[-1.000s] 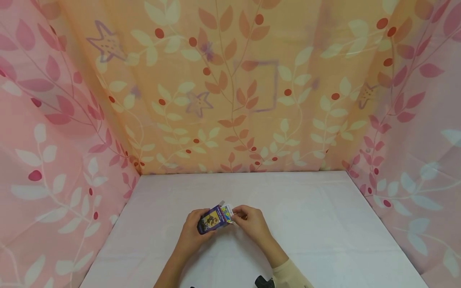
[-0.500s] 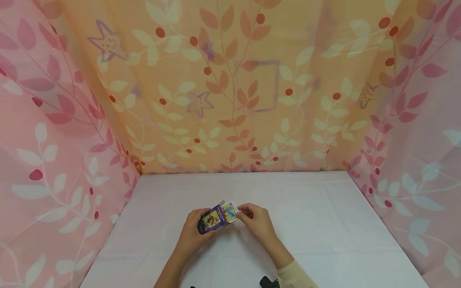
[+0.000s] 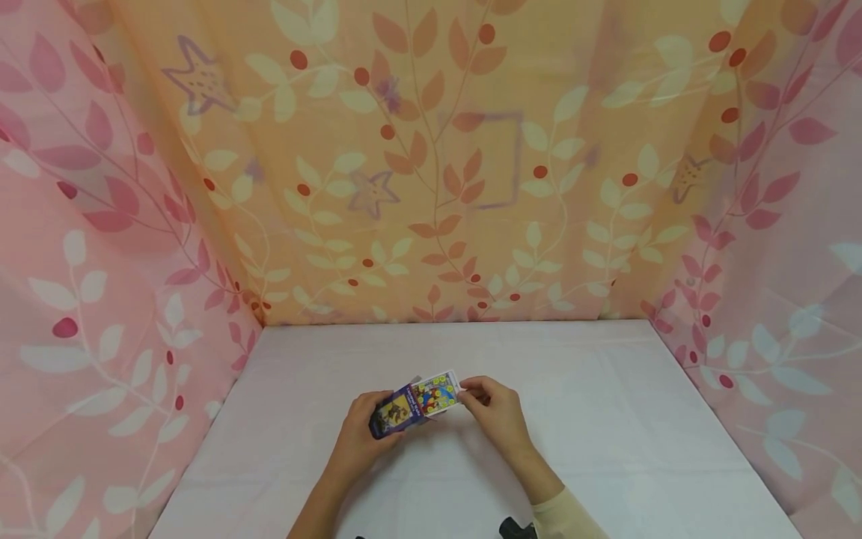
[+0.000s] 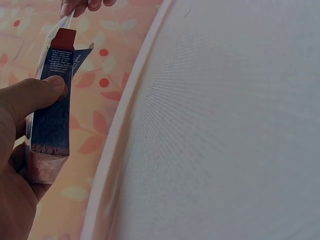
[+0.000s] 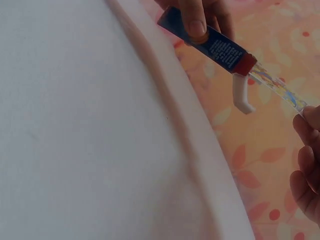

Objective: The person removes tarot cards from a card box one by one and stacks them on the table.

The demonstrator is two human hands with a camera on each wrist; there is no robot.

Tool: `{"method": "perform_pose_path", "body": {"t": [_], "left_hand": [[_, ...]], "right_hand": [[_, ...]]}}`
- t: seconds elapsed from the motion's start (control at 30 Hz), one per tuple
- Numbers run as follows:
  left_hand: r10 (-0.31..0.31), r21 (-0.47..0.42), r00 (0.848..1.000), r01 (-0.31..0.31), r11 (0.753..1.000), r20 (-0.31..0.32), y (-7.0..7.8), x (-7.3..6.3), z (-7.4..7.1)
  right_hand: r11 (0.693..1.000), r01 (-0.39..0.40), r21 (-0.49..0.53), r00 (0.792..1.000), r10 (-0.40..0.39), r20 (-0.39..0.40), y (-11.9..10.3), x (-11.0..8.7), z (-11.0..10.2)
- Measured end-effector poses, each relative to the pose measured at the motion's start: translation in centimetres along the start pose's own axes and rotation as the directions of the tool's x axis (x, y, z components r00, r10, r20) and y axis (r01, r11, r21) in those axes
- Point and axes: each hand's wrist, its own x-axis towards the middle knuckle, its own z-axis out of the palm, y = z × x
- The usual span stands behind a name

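My left hand [image 3: 364,428] grips a dark blue and purple card box [image 3: 396,412] with a yellow picture on its front. In the left wrist view the thumb presses on the narrow printed side of the box [image 4: 52,110], and its end flap [image 4: 82,60] stands folded out. A colourful card [image 3: 438,393] with yellow, blue and red figures sticks well out of the open end. My right hand [image 3: 497,412] pinches the outer edge of the card between thumb and fingertips. The card's inner end is hidden in the box. In the right wrist view the card [image 5: 280,89] appears nearly edge-on.
Below the hands spreads a table with a white cloth [image 3: 606,419]. An orange leaf-patterned curtain [image 3: 431,165] hangs behind it, with pink curtains [image 3: 101,299] along the sides. A black device [image 3: 517,528] sits by the right sleeve.
My right hand has moved to the right, drawing the card further out, so much more of its face shows. The left hand and the box have stayed nearly still.
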Motion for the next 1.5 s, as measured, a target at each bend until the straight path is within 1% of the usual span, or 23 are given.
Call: {"method": "perform_pose_path", "body": {"t": [0.2, 0.33, 0.5, 0.77, 0.9, 1.2, 1.37, 1.5], "left_hand": [[0.006, -0.003, 1.000, -0.006, 1.000, -0.001, -0.1, 0.1, 0.0], [0.010, -0.002, 1.000, -0.010, 1.000, 0.002, -0.2, 0.1, 0.0], [-0.004, -0.008, 1.000, 0.005, 1.000, 0.009, -0.2, 0.0, -0.1], [-0.001, 0.004, 1.000, 0.001, 1.000, -0.002, -0.4, 0.0, -0.1], [-0.008, -0.006, 1.000, 0.008, 1.000, -0.002, -0.5, 0.0, -0.2], [-0.016, -0.006, 1.000, 0.016, 1.000, 0.000, -0.5, 0.0, -0.2], [-0.018, -0.004, 1.000, 0.018, 1.000, 0.002, -0.5, 0.0, -0.2], [-0.025, -0.005, 1.000, 0.025, 1.000, 0.003, -0.6, 0.0, -0.2]], "right_hand": [[1.000, -0.003, 0.010, 0.999, 0.003, -0.046, 0.4, 0.1, -1.1], [1.000, -0.008, 0.004, 0.998, 0.008, -0.059, 0.5, 0.1, -1.9], [1.000, -0.027, 0.006, 0.998, 0.028, -0.064, 0.6, 0.2, -2.6], [1.000, 0.008, -0.022, 0.997, -0.009, -0.077, 1.2, 0.5, -3.7], [0.999, 0.018, -0.036, 0.998, -0.020, -0.063, 1.6, 0.7, -4.3], [0.995, 0.079, -0.064, 0.996, -0.081, -0.022, 2.3, 1.5, -5.7], [0.993, 0.082, -0.088, 0.997, -0.083, -0.004, 2.7, 2.1, -6.3], [0.992, 0.068, -0.103, 0.998, -0.067, 0.013, 3.1, 2.6, -6.8]]}}
